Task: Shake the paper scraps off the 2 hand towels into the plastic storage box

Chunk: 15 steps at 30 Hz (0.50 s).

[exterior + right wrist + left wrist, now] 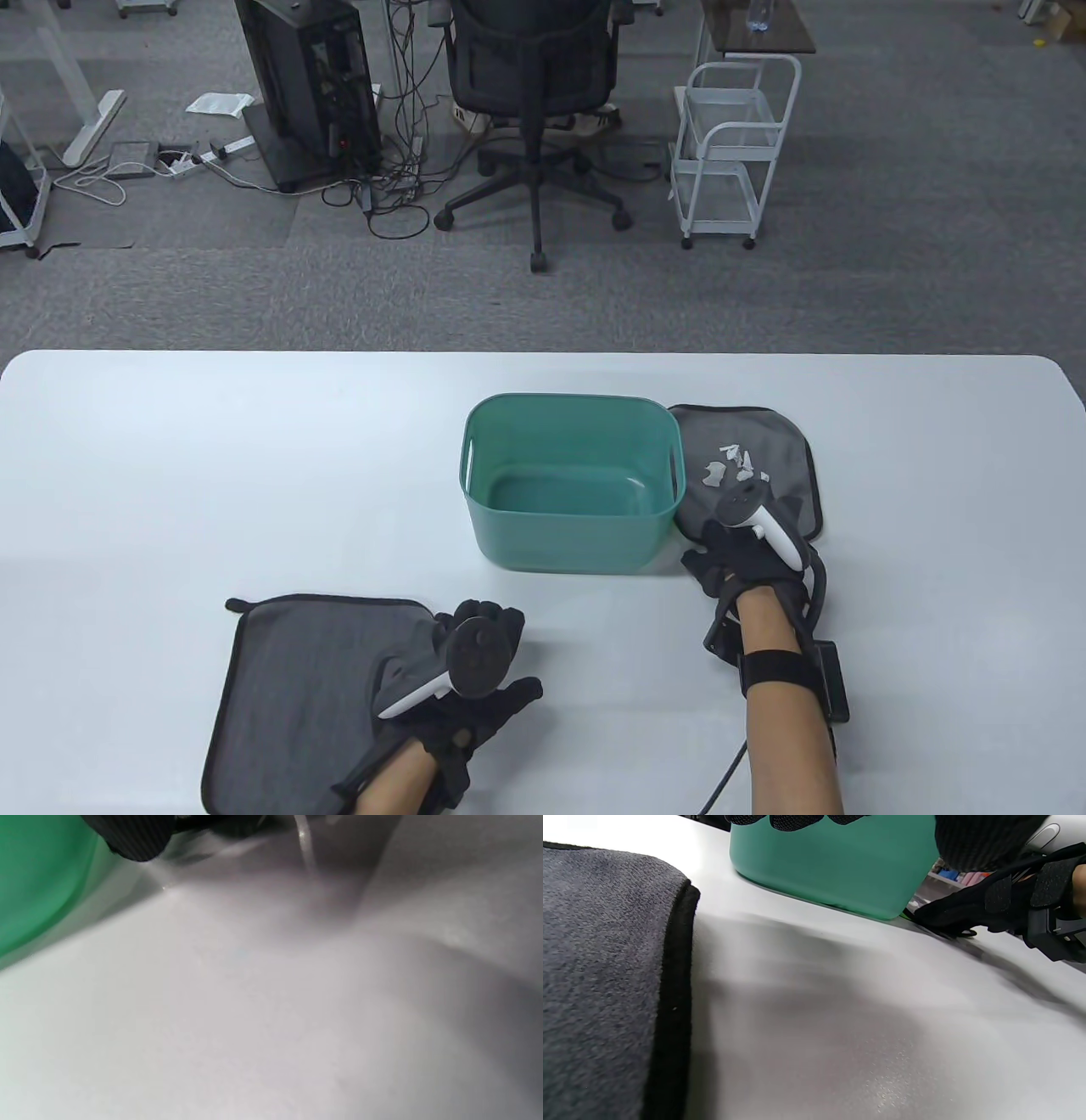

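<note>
Your left hand (475, 671) rests at the right edge of the near towel (297, 688), which lies flat on the counter (170, 475) at the lower left; its fingers are curled near the towel's upper right corner, but the tracker hides whether they pinch the cloth, so you cannot tell if it holds anything. That towel shows no scraps on the part in view. Your right hand (734, 560) lies on the near left corner of the far towel (764, 458), just beside the box's right wall; its fingers are covered by the tracker and the glove, and the right wrist view is too blurred to help, so its grip cannot be told either. The far towel lies flat to the right of the box (573, 480), its left edge touching or tucked against the box. A small cluster of white scraps (731, 465) sits on it, just beyond your right hand. The box is green, upright, near the middle of the counter, and looks empty inside. In the left wrist view the near towel's dark hem (674, 1005) runs down the left side, with the box's wall (840, 861) beyond it and your right hand (971, 908) low beside it.
</note>
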Each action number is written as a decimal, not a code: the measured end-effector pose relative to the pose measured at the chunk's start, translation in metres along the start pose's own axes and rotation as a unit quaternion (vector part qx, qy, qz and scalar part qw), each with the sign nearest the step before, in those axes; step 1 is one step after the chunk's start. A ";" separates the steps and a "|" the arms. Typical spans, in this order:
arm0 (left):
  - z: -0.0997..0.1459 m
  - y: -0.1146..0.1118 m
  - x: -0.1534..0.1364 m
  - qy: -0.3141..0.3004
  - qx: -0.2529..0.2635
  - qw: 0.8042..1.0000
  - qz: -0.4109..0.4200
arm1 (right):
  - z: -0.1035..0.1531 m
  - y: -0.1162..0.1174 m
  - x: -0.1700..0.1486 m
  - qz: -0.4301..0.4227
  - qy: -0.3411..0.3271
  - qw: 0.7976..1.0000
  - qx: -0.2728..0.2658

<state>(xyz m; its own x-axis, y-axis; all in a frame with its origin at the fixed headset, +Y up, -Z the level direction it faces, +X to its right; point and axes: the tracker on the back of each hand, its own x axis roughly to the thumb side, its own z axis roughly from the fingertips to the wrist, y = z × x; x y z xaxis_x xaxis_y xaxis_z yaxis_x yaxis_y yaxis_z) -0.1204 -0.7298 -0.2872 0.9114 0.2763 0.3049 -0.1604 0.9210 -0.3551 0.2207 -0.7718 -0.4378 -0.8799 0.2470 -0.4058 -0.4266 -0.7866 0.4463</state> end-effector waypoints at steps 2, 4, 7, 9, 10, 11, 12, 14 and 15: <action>0.000 0.000 0.000 0.001 0.002 1.000 -0.005 | 0.002 0.004 -0.003 -0.003 -0.008 1.000 -0.012; 0.000 0.000 -0.001 0.003 0.002 1.000 -0.006 | 0.005 0.008 -0.005 -0.002 -0.014 1.000 -0.019; 0.000 -0.002 -0.001 0.004 -0.003 1.000 -0.009 | 0.009 0.011 -0.009 -0.002 -0.019 1.000 -0.020; 0.000 -0.002 -0.001 0.006 -0.002 1.000 -0.011 | 0.013 0.012 -0.012 0.001 -0.022 1.000 -0.018; 0.001 -0.001 -0.002 0.007 -0.001 1.000 -0.010 | 0.015 0.013 -0.013 0.004 -0.023 1.000 -0.018; 0.001 -0.001 -0.002 0.008 0.000 1.000 -0.009 | 0.016 0.013 -0.014 0.007 -0.023 1.000 -0.018; 0.001 -0.001 -0.002 0.008 0.000 1.000 -0.007 | 0.018 0.014 -0.016 0.007 -0.024 1.000 -0.016; 0.001 -0.001 -0.002 0.008 0.001 1.000 -0.008 | 0.022 0.014 -0.018 0.003 -0.019 1.000 -0.011; 0.001 -0.001 -0.002 0.008 0.001 1.000 -0.010 | 0.024 0.015 -0.019 0.002 -0.017 1.000 -0.009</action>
<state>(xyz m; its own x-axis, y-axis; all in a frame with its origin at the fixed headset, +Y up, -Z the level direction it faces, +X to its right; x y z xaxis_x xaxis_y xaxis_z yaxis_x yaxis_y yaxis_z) -0.1224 -0.7313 -0.2863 0.9202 0.2541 0.2977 -0.1431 0.9264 -0.3484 0.2261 -0.7744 -0.4045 -0.8881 0.2639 -0.3763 -0.4205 -0.7971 0.4335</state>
